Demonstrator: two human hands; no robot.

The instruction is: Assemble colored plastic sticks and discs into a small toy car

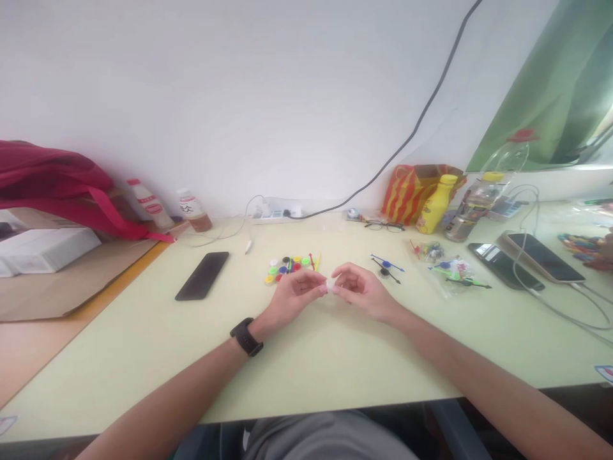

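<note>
Over the middle of the pale table, my left hand (295,297) and my right hand (366,294) meet fingertip to fingertip. Both pinch a small white piece (329,287), mostly covered by the fingers, so its exact kind is unclear. Just behind my left hand lies a group of small round coloured discs (272,271) in white, yellow, green, red and blue. A red arrow-shaped piece (312,260) is beside them. To the right of my right hand rest a blue arrow piece (387,262) and a black arrow piece (385,273), each with a round hub.
A black phone (203,276) lies at left. Clear bags of small parts (454,273), two more phones (546,257) with cables, a yellow bottle (437,204) and a striped bag (407,191) stand or lie at right. Glasses (384,225) and a power strip (272,216) are near the wall.
</note>
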